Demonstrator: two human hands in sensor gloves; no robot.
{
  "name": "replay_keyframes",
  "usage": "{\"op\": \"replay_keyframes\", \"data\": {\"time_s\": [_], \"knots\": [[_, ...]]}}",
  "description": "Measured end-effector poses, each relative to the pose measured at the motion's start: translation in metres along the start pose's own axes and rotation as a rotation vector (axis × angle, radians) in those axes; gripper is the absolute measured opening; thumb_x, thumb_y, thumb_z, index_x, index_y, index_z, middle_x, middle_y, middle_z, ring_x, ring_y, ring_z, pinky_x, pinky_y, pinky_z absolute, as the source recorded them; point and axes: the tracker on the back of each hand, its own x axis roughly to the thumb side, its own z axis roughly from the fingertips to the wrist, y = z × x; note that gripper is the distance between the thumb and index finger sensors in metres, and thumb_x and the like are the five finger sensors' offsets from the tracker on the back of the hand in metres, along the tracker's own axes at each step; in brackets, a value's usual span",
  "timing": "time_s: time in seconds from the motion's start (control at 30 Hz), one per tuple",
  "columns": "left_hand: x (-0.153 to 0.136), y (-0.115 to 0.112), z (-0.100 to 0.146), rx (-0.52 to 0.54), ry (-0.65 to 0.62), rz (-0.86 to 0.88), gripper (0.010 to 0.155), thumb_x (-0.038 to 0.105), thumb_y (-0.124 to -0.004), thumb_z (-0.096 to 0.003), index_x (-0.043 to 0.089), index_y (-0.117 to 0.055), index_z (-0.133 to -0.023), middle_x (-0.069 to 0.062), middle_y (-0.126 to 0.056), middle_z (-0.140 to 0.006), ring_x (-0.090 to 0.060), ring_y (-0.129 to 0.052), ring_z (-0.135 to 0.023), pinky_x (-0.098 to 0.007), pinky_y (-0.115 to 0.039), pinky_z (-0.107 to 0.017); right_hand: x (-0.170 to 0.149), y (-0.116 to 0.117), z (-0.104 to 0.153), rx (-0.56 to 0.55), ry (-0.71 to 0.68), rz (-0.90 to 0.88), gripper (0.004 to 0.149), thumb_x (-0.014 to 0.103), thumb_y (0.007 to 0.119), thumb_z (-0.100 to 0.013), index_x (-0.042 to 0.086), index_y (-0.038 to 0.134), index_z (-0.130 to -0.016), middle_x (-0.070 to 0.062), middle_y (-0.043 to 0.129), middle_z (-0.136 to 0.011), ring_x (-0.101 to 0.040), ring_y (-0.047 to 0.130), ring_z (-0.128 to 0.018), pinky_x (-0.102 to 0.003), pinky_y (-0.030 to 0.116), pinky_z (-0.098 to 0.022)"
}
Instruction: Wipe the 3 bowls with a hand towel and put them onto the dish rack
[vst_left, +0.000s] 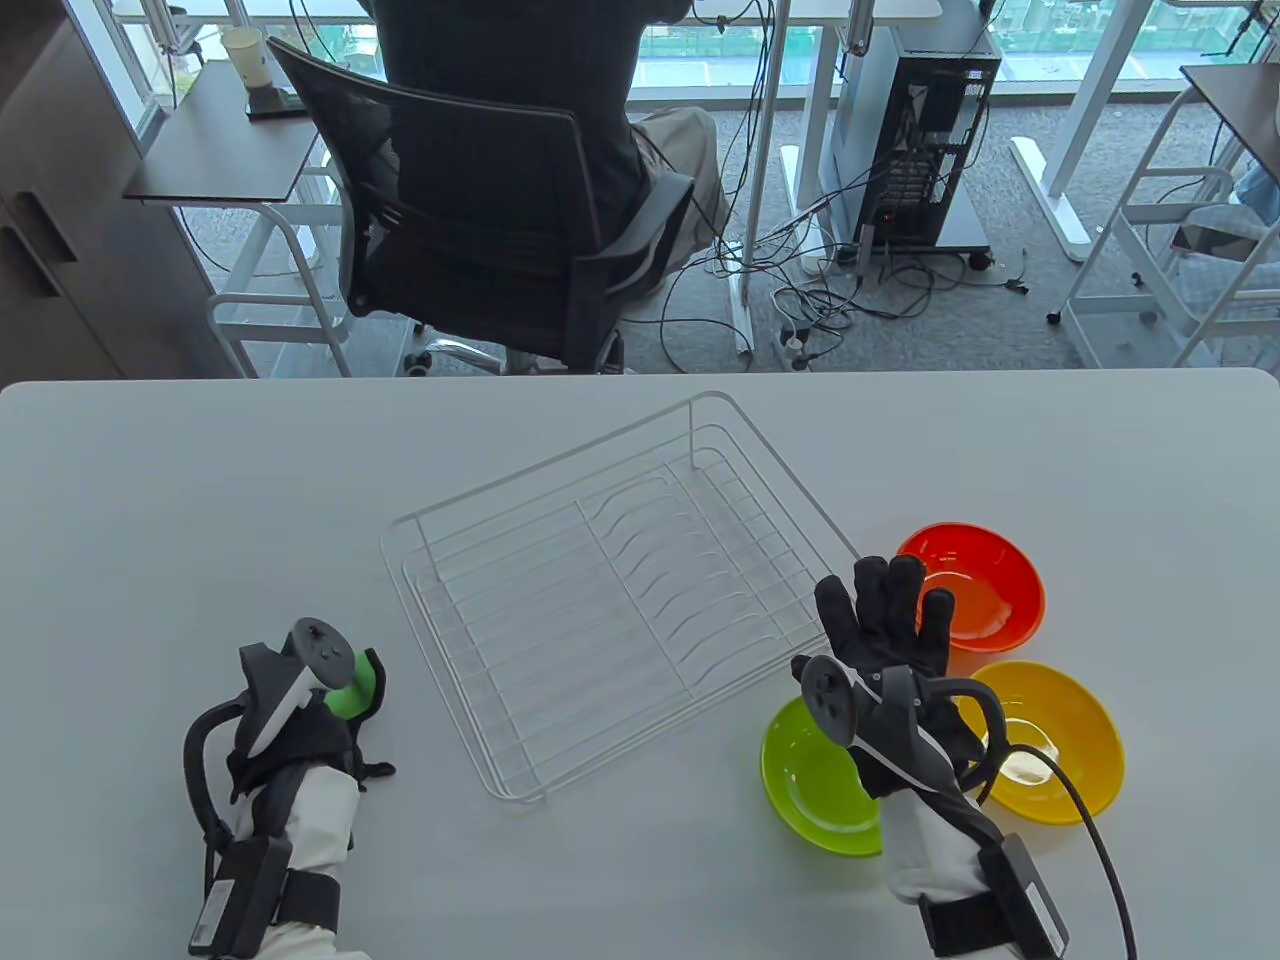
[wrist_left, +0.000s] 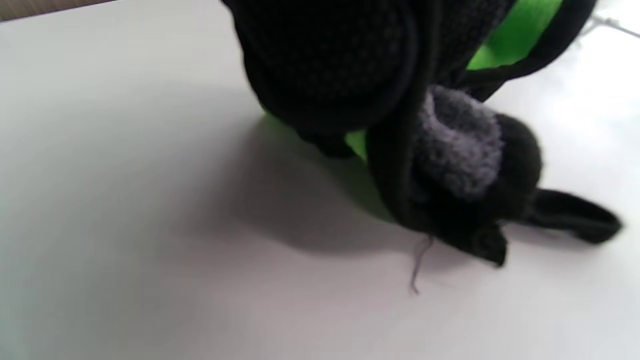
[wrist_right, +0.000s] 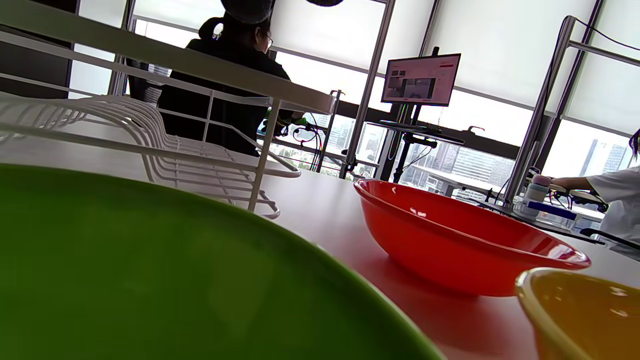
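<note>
- Table view: the wire rack (vst_left: 610, 590) sits mid-desk (vst_left: 200, 500) with nothing on it. Right of it, three bowls cluster: red (vst_left: 985, 590) farthest, yellow (vst_left: 1060, 740) nearest the right edge, green (vst_left: 815, 785) closest to the rack's near corner. The right hand (vst_left: 885, 630) hovers flat above them, fingers straight and spread, its grip wide open on nothing. The left hand (vst_left: 300, 720) rests on the desk left of the rack, fingers curled round a bunched green and black towel (vst_left: 358, 685)
- Left wrist view: blurred; gloved fingers (wrist_left: 325, 65) bunch the towel (wrist_left: 515, 35) against the desk (wrist_left: 125, 225)
- Right wrist view: green bowl (wrist_right: 175, 280) up close, red (wrist_right: 465, 240) behind, yellow (wrist_right: 585, 310) at right, rack (wrist_right: 150, 135) at left
</note>
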Motion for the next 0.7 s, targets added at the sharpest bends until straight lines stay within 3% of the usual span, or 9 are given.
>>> {"op": "replay_keyframes", "data": {"time_s": [0.17, 0.33, 0.7], "knots": [[-0.015, 0.021, 0.011, 0.195, -0.042, 0.268, 0.054, 0.026, -0.081, -0.0519, 0.017, -0.065, -0.103, -0.036, -0.073, -0.083, -0.023, -0.105, -0.052, -0.017, -0.097, -0.029, -0.008, -0.003, -0.002, 0.029, 0.057, -0.028, 0.078, 0.058, 0.067, -0.044, 0.019, 0.056, -0.11, -0.014, 0.049, -0.117, -0.041, 0.03, -0.109, -0.057, 0.024, -0.076], [-0.019, 0.042, 0.027, 0.37, -0.097, 0.39, 0.054, 0.025, -0.081, -0.052, 0.016, -0.065, -0.103, -0.037, -0.073, -0.084, -0.025, -0.105, -0.053, -0.018, -0.097, -0.03, -0.018, 0.0, -0.007, 0.085, 0.118, -0.068, 0.073, 0.052, 0.074, -0.044, 0.013, 0.064, -0.105, -0.016, 0.062, -0.11, -0.046, 0.05, -0.105, -0.057, 0.039, -0.076], [-0.001, 0.06, 0.053, 0.465, -0.268, 0.45, 0.055, 0.024, -0.081, -0.0526, 0.014, -0.065, -0.104, -0.037, -0.073, -0.084, -0.026, -0.105, -0.053, -0.019, -0.097, -0.029, -0.015, 0.035, -0.015, 0.353, 0.056, -0.038, 0.066, 0.044, 0.08, -0.044, 0.027, 0.059, -0.104, -0.009, 0.061, -0.111, -0.041, 0.052, -0.106, -0.054, 0.04, -0.077]]}}
